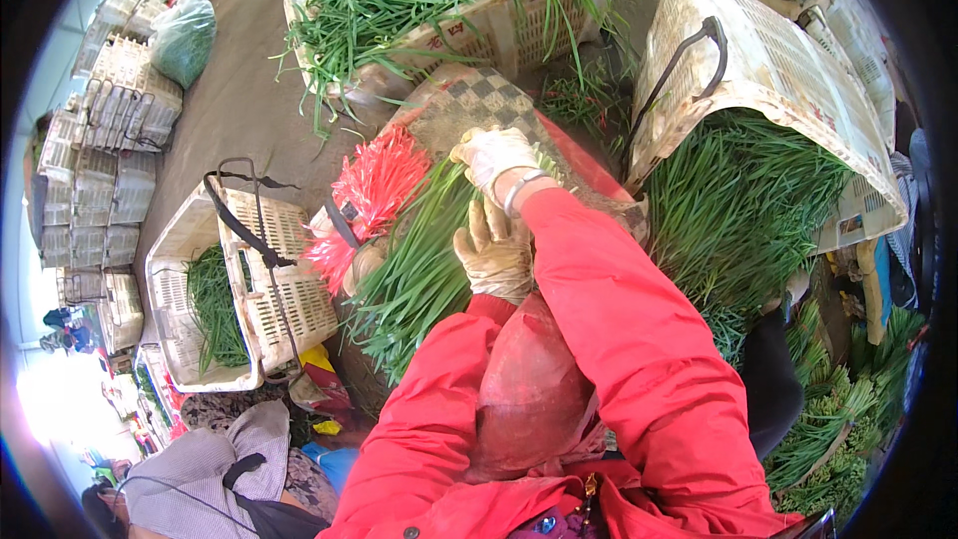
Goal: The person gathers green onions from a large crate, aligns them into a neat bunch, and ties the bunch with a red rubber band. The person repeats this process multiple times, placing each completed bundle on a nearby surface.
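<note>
A bunch of long green leaves, like garlic chives (423,262), lies across the low work surface before me, pale stem ends at the upper right. My right hand (498,157), in a thin stained glove with a bracelet at the wrist, has its curled fingers closed over the bunch near those ends. Just below it, my left hand (495,258), also gloved, rests against the leaves with its fingers extended and thumb apart. Under the hands the work surface has a checkered cover (486,101). Left of the bunch is a bundle of red plastic ties (382,180).
A plastic crate (494,30) heaped with loose leaves stands ahead. To the right, a tipped crate (763,67) spills more leaves (737,195). Another crate (281,262) lies on its side at left. Crates (116,127) are stacked along the wall; a person (217,457) sits at lower left.
</note>
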The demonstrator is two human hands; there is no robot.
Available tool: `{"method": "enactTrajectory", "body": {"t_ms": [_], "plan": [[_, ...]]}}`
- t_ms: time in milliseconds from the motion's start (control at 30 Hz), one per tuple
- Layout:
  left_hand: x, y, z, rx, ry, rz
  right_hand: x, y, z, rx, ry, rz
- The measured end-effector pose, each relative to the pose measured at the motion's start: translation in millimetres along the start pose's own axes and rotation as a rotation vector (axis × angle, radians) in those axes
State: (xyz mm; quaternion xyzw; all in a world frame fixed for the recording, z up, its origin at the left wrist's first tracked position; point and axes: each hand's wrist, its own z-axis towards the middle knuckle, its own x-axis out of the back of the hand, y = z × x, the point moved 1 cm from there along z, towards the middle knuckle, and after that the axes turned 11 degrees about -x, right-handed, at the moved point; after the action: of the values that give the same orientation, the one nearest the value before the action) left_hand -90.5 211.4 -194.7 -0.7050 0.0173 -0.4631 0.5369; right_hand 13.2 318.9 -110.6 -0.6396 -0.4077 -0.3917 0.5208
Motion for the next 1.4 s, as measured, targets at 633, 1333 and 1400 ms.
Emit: {"method": "enactTrajectory", "body": {"t_ms": [633,1333,1400], "plan": [[20.6,-51.2,16.3,0.090,0.039,-0.808,5.3,41.1,-51.7,-0.072,0.340,0.648],[207.9,-61.6,69.5,-0.604,-0.312,-1.593,-92.2,236.2,-331.8,-0.966,0.283,1.219],[214.0,17.1,82.4,-0.814,-0.272,-1.018,-89.4,241.3,-323.9,-1.076,0.252,1.163]]}}
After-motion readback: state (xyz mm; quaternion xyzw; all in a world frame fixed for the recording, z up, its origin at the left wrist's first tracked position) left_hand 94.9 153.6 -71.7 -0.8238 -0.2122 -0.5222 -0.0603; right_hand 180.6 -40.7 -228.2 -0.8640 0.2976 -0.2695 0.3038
